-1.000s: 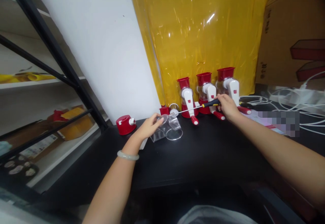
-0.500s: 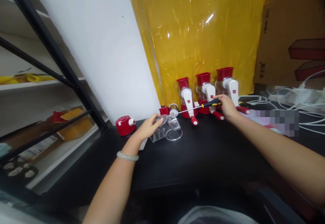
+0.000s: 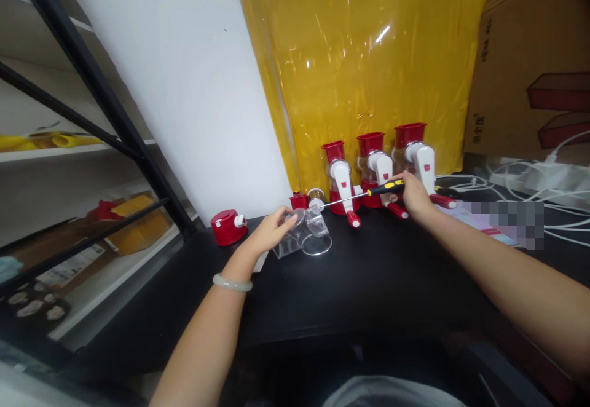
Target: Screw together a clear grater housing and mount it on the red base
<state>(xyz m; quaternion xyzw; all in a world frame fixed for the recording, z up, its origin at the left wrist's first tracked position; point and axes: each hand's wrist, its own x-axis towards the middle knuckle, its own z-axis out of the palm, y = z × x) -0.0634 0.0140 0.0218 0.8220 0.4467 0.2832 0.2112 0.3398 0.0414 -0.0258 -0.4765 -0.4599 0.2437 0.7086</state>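
My left hand [image 3: 276, 229] is closed on a clear plastic grater housing [image 3: 295, 241] with round openings, which lies on its side on the black table [image 3: 350, 290]. In my right hand [image 3: 411, 195] is a screwdriver [image 3: 385, 187] with a black and yellow handle, held nearly level. Its metal shaft points left, and the tip meets the upper right part of the clear housing; exactly what it touches there is too small to tell. Behind the housing sit a small red part [image 3: 298, 201] and a metal grating drum [image 3: 316, 198].
Three red and white rotary graters [image 3: 341, 179] stand along the back, close to the screwdriver. A red grater base [image 3: 228, 227] sits at the left. White cables [image 3: 498, 182] and a printed sheet [image 3: 488, 222] lie at the right. A black-framed shelf [image 3: 115, 112] is far left.
The fingers of my right hand have shifted round the screwdriver handle, which shows more yellow now. My left hand and the clear housing stay in place.
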